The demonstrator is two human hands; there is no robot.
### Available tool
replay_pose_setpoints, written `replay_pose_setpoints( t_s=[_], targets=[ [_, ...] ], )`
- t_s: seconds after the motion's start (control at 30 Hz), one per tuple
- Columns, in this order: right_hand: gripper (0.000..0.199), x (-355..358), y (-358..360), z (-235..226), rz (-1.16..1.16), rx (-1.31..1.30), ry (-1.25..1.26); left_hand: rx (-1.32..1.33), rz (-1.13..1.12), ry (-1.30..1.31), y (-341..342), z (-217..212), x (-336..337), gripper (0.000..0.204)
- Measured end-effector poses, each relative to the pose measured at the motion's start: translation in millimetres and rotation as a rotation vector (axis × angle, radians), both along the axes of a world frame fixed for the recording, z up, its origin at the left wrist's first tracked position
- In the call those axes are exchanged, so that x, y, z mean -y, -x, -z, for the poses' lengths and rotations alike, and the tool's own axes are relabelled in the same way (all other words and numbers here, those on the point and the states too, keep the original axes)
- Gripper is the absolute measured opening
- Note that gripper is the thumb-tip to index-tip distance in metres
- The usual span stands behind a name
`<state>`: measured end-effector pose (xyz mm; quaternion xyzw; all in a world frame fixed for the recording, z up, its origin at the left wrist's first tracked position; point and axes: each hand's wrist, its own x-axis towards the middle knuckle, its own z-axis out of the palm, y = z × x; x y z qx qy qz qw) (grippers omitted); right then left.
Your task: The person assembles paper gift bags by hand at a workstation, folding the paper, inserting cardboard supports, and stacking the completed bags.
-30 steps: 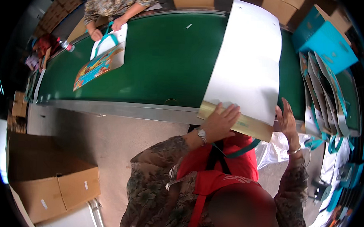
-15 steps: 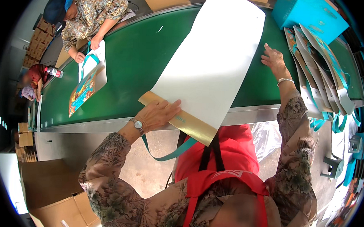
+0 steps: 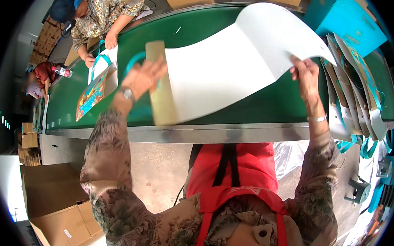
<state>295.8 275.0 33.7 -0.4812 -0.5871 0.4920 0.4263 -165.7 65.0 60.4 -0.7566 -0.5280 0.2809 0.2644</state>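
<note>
A large white paperboard sheet (image 3: 221, 71) lies across the green table, its far right part curling up. A gold strip (image 3: 164, 99) runs along its left end, with a blurred teal ribbon (image 3: 135, 60) looped beside it. My left hand (image 3: 142, 76), smeared by motion, is at the gold strip, its fingers stretched out and overlapping it. My right hand (image 3: 304, 75) pinches the sheet's right edge between thumb and fingers, lifting that side. The sheet's underside is mostly hidden.
Right of my hand, several printed paper bags (image 3: 354, 86) with teal ribbons stand leaning together before a turquoise box (image 3: 348, 26). Across the green table (image 3: 183, 34), a co-worker handles a printed bag (image 3: 93, 92). An opened cardboard box (image 3: 57, 196) sits at lower left.
The sheet has turned, its gold end swinging left and away from the table's front edge. My left hand moved left and farther in. My right hand has taken hold of the sheet's edge.
</note>
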Motion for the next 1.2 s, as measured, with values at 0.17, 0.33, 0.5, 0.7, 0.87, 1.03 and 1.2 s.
replay_pose_setpoints(
  t_s=[0.17, 0.33, 0.5, 0.7, 0.87, 1.03, 1.2],
  targets=[
    [0.025, 148, 33, 39, 0.070, -0.278, 0.111, 0.202, -0.039, -0.545, -52, -28, -52, 0.074],
    [0.030, 238, 72, 84, -0.546, 0.019, 0.117, 0.805, 0.098, -0.018, -162, 26, 29, 0.078],
    [0.038, 258, -39, 129, -0.779, 0.176, 0.327, 1.201, 0.227, -0.008, -245, 108, 40, 0.062],
    [0.039, 294, -151, 177, -0.821, 0.338, 0.401, 1.257, 0.243, -0.093, -314, 137, 64, 0.045],
    [0.043, 349, -172, 147, -0.341, 0.323, 0.140, 1.481, 0.253, 0.237, -274, 126, 74, 0.053],
    [0.056, 326, -148, 129, 0.021, -0.785, 0.746, 1.120, 0.393, 0.343, -207, 115, 72, 0.045],
    [0.060, 297, -123, 125, 0.296, -0.900, 0.812, 0.833, 0.531, 0.387, -184, 81, 52, 0.048]
  ],
)
